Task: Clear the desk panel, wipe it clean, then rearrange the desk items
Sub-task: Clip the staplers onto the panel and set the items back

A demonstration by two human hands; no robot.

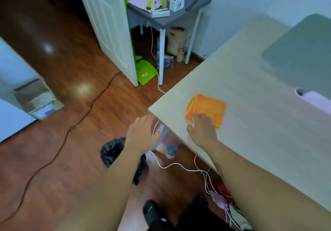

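Observation:
A folded orange cloth (208, 108) lies near the left corner of the light wooden desk panel (250, 116). My right hand (201, 130) rests flat on the cloth's near edge, fingers spread over it. Off the desk's corner, my left hand (141, 134) hovers open above the floor, holding nothing. A grey-green mat (302, 51) lies on the desk's far right. At the right edge sits a pale pink object (317, 99), partly cut off.
A small grey side table (172, 19) at the back holds papers, a pen holder and markers. A white door (107, 26) stands open beside it. A black bin bag (116, 151), white cables (179, 167), a black cord (77, 121) and a green dustpan (144, 71) are on the wooden floor.

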